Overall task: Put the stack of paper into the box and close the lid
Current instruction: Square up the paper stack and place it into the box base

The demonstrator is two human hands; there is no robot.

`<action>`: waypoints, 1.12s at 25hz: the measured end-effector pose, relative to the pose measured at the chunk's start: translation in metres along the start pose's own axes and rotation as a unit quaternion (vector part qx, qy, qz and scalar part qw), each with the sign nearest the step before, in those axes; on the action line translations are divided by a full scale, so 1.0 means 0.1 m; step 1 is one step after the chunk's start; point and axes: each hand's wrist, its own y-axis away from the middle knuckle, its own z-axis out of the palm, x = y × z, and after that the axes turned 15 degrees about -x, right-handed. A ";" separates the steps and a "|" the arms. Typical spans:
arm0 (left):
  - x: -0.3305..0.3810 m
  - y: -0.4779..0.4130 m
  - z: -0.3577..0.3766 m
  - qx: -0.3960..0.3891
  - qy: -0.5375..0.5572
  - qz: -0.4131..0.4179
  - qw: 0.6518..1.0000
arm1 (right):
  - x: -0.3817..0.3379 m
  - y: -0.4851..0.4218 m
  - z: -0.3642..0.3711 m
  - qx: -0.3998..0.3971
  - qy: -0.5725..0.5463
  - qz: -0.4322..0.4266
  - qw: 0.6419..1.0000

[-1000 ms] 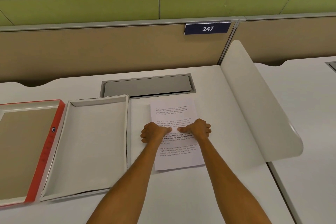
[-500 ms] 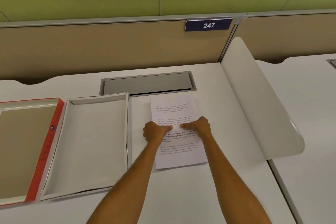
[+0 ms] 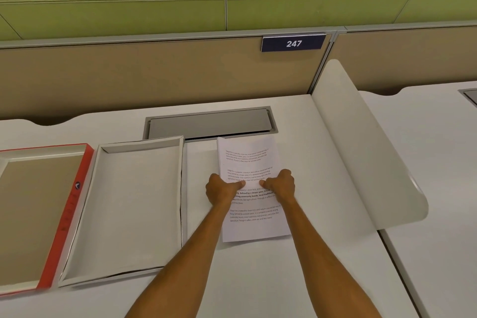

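Observation:
A stack of printed white paper (image 3: 246, 155) lies on the white desk, just right of the open box. My left hand (image 3: 222, 190) grips its left edge and my right hand (image 3: 280, 186) grips its right edge. Both thumbs press on the top sheet and point at each other, with the fingers curled round the sides. The white box (image 3: 129, 201) is empty and sits left of the stack. Its red-edged lid (image 3: 71, 212) lies upside down at the far left, partly cut off by the frame.
A grey cable hatch (image 3: 209, 124) is set into the desk right behind the stack. A curved white divider (image 3: 361, 152) rises along the desk's right side. A tan partition with a sign reading 247 (image 3: 293, 43) closes off the back.
Both hands have stayed on the stack's sides and the left one crept slightly right. The stack's far edge now reaches the front edge of the hatch.

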 end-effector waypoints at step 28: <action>0.24 0.59 -0.13 0.015 0.194 0.291 0.937 | 0.10 0.44 -0.39 0.030 -0.184 -0.305 0.934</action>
